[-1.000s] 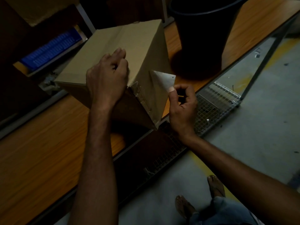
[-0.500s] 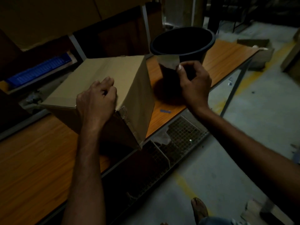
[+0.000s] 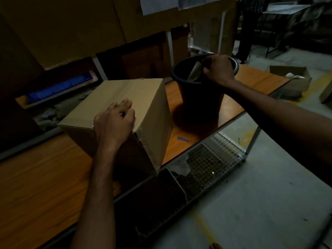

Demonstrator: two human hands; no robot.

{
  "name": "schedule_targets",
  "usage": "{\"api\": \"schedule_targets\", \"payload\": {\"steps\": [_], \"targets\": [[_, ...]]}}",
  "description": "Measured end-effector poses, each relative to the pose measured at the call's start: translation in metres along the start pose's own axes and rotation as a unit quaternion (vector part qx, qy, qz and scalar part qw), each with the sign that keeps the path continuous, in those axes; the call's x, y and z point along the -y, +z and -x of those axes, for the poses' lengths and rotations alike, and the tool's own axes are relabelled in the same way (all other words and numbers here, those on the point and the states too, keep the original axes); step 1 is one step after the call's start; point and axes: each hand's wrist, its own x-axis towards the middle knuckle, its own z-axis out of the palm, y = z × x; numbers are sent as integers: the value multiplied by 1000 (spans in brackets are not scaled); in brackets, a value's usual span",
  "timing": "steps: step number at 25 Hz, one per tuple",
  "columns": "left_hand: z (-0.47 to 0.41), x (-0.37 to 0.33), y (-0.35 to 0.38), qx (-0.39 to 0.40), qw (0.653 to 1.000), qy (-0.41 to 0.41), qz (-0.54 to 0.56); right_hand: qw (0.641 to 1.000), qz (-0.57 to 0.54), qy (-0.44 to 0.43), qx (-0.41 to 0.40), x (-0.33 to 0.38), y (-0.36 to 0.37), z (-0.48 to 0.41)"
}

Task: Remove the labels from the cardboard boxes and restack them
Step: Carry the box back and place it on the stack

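Left hand [image 3: 115, 121] flat on box [image 3: 125, 97], fingers curled, gripping nothing. Right hand [image 3: 218, 69] over bucket [image 3: 201, 97] beside box, pinching peeled label [image 3: 194, 73] inside rim. Risk: adhesive clings to fingers, label misses bucket.

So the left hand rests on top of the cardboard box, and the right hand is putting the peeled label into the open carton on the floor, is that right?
Not quite. In the head view the right hand holds the peeled label over the black bucket on the table, not the floor carton. The left hand does rest on top of the cardboard box.
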Motion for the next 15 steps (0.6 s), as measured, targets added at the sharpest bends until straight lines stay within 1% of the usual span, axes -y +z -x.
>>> {"api": "schedule_targets", "payload": {"steps": [5, 7, 9, 11, 12, 13, 15], "targets": [[0, -3, -3, -8, 1000, -2, 6, 1000, 9, -6, -1, -10, 10, -14], [1, -4, -3, -9, 1000, -7, 9, 1000, 0, -11, -20, -8, 10, -14], [1, -5, -3, -8, 1000, -3, 6, 995, -68, -32, -66, 1, 7, 0], [1, -4, -2, -3, 1000, 8, -2, 976, -174, -60, -116, 18, 11, 38], [1, -3, -3, 4, 1000, 14, -3, 966, -214, -60, -132, 29, 18, 67], [0, 1, -4, 11, 1000, 17, -2, 959, -248, -48, -132, 43, 29, 101], [-1, 8, -7, 23, 999, 22, 6, 948, -301, -18, -100, 76, 50, 174]]}}
